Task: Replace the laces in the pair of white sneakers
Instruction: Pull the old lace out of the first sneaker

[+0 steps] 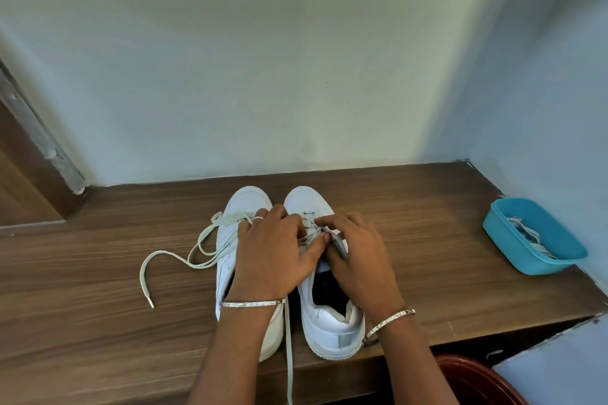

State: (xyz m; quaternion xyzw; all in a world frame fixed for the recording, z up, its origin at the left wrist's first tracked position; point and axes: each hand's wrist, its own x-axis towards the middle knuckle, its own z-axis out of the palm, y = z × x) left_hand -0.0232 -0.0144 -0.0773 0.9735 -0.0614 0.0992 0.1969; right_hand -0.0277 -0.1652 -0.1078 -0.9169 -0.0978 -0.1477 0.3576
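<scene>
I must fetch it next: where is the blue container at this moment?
In the head view, the blue container sits at the right end of the wooden shelf, by the right wall, apart from the right sneaker.

wooden counter (98, 322) against pale wall (296, 59); blue tub (505, 238) at right end; maroon basin (477, 381) below front edge.

Sneakers (332, 329) sit side by side on the counter (98, 322), tub (539, 265) well right.
</scene>
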